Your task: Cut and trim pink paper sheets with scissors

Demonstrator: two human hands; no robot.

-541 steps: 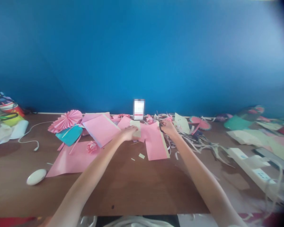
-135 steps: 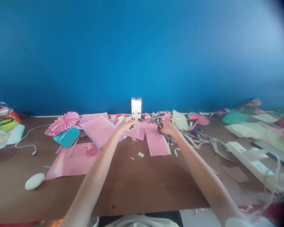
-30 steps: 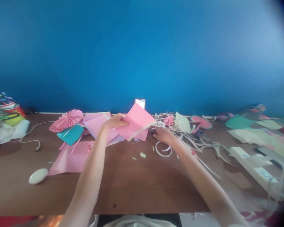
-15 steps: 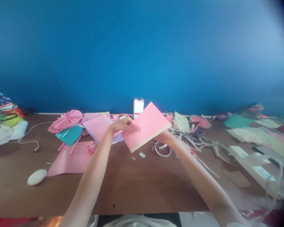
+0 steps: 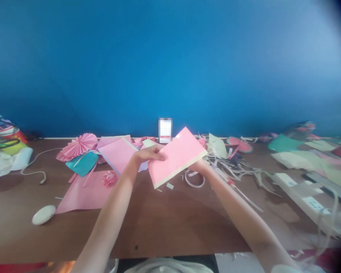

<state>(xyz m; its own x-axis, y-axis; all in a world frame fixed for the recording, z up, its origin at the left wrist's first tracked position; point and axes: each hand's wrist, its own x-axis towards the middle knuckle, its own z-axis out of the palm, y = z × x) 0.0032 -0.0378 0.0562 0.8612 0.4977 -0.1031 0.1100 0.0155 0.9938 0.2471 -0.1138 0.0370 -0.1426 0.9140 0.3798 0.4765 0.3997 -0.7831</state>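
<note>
A pink sheet of paper [image 5: 177, 155] with a pale strip along its lower edge is held up, slanted, above the table. My left hand [image 5: 150, 152] grips its left side, thumb on the near face. Behind the lower right part of the sheet is my right hand [image 5: 198, 166]; its fingers are hidden by the paper. Under the sheet lie a small pale paper scrap [image 5: 169, 186] and a ring of white tape or strip [image 5: 194, 179].
Left are a pleated pink paper fan [image 5: 83, 144], a teal paper piece [image 5: 82, 163], a pink paper flower [image 5: 109, 178] and a white mouse [image 5: 44, 215]. A phone [image 5: 165, 131] stands against the blue wall. Right lie paper strips [image 5: 238, 170] and a power strip [image 5: 301, 197].
The pink sheet has tilted flatter and shifted slightly down and right, so it looks shorter in height. Both hands stay on it.
</note>
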